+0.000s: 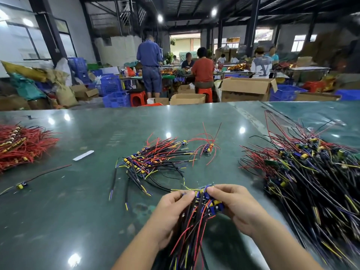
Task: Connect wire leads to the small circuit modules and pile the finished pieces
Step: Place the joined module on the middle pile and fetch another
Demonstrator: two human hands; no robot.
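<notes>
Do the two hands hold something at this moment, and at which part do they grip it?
Yes. The left hand and the right hand hold one bundle of wired modules together, gripping it at the module end, and the wire leads hang down toward the person.

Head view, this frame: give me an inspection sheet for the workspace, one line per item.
Surface: glossy green table, lamp glare on it.
Job's things: bundle of wired modules held in both hands; middle pile; large pile on the right; red-wire heap far left.
Clutter: white strip; stray module; small cluster.
Grippers: left hand and right hand both closed on the bundle.
Cables: nothing seen beyond job wires.
Surroundings: workers at far tables, cardboard box, blue crates.
</notes>
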